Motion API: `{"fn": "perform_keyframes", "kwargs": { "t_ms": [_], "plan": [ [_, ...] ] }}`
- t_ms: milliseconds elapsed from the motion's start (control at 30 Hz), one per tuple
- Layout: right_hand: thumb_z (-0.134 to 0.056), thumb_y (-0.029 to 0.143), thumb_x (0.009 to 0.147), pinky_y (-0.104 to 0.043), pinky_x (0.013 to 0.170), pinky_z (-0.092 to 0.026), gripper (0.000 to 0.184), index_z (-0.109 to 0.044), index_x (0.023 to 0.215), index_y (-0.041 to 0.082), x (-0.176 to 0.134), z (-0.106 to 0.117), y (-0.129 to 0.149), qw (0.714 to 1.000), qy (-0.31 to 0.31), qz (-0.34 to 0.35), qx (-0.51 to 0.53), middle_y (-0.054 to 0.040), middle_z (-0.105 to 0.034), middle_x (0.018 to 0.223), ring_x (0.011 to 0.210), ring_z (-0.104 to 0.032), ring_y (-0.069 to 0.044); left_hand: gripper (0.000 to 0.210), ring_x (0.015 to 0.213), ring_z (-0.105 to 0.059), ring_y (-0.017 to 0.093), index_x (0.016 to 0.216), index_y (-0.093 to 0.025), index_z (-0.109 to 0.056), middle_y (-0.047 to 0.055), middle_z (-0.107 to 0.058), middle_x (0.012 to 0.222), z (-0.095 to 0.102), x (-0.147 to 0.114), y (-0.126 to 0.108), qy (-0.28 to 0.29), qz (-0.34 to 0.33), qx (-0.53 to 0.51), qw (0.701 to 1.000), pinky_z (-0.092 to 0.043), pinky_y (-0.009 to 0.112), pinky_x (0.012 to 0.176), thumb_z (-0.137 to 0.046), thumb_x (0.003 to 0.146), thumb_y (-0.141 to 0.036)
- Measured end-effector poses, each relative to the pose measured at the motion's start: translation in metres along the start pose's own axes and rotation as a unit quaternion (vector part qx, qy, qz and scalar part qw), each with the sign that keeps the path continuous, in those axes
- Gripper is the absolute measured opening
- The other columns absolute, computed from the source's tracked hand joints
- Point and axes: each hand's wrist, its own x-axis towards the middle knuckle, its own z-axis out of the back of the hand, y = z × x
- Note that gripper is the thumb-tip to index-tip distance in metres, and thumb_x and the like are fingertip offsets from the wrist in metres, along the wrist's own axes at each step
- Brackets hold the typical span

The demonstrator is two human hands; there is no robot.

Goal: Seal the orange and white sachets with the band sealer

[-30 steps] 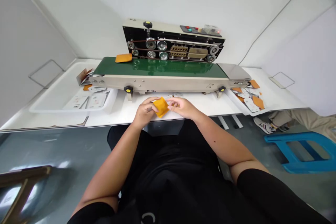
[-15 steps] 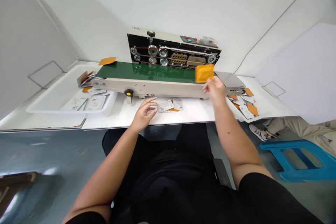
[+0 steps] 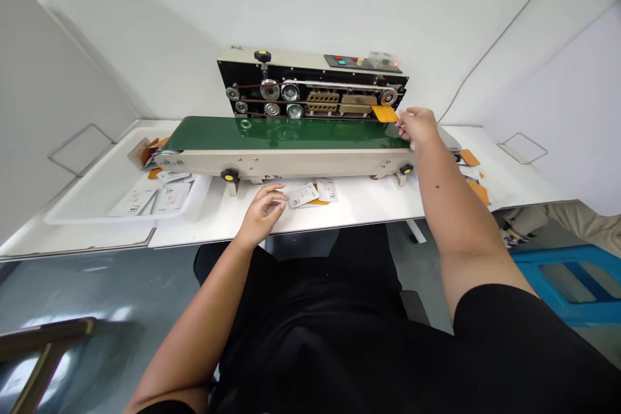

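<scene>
From the remote feed I log the orange packet [image 3: 385, 114] at the band sealer's [image 3: 310, 134] face, toward its right end, just left of the nearer right hand [image 3: 416, 126], which pinches its edge, long axis apparently along the sealer; left hand [image 3: 263, 213], half-curled, seemingly holding nothing, farther off before the sealer.
</scene>
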Motion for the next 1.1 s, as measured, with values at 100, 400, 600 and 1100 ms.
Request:
{"fn": "perform_keyframes", "kwargs": {
  "t_ms": [100, 400, 600, 1100],
  "plan": [
    [-0.066, 0.023, 0.093, -0.030, 0.078, -0.054, 0.025, -0.069, 0.118, 0.017, -0.055, -0.006, -0.018, 0.957, -0.143, 0.237, -0.084, -0.0054, -0.068, 0.095, 0.082, -0.061, -0.015, 0.027, 0.138, -0.059, 0.030, 0.108, -0.023, -0.075, 0.014, -0.061, 0.143, -0.002, 0.002, 0.002, 0.012, 0.001, 0.024, 1.000, -0.058, 0.046, 0.108, -0.065, 0.101, -0.048],
    [-0.062, 0.037, 0.099, -0.055, 0.115, -0.049, 0.040, -0.072, 0.137, 0.027, -0.235, -0.084, -0.090, 0.832, 0.354, 0.396, -0.163, -0.0097, -0.071, 0.138, 0.129, -0.063, -0.033, 0.044, 0.148, -0.051, 0.035, 0.132, -0.022, -0.066, 0.016, -0.059, 0.153, -0.022, 0.003, 0.011, 0.063, -0.018, 0.201, 0.977, -0.039, 0.060, 0.126, -0.078, 0.092, -0.035],
    [-0.060, 0.038, 0.102, -0.062, 0.127, -0.036, 0.051, -0.062, 0.152, 0.026, -0.240, -0.103, -0.108, 0.813, 0.381, 0.372, -0.238, -0.0079, -0.057, 0.160, 0.154, -0.045, -0.035, 0.064, 0.158, -0.038, 0.042, 0.145, -0.018, -0.058, 0.019, -0.055, 0.159, -0.029, -0.003, 0.016, 0.103, -0.005, 0.249, 0.963, -0.034, 0.066, 0.128, -0.083, 0.090, -0.038],
    [-0.061, 0.037, 0.101, -0.062, 0.126, -0.038, 0.054, -0.059, 0.154, 0.031, -0.239, -0.097, -0.107, 0.817, 0.367, 0.380, -0.229, -0.0041, -0.057, 0.159, 0.154, -0.045, -0.035, 0.014, 0.117, -0.069, 0.025, 0.110, -0.022, -0.077, 0.010, -0.073, 0.119, -0.022, -0.005, 0.006, -0.006, -0.046, 0.111, 0.993, -0.055, 0.048, 0.108, -0.070, 0.098, -0.023]
  ]
}}
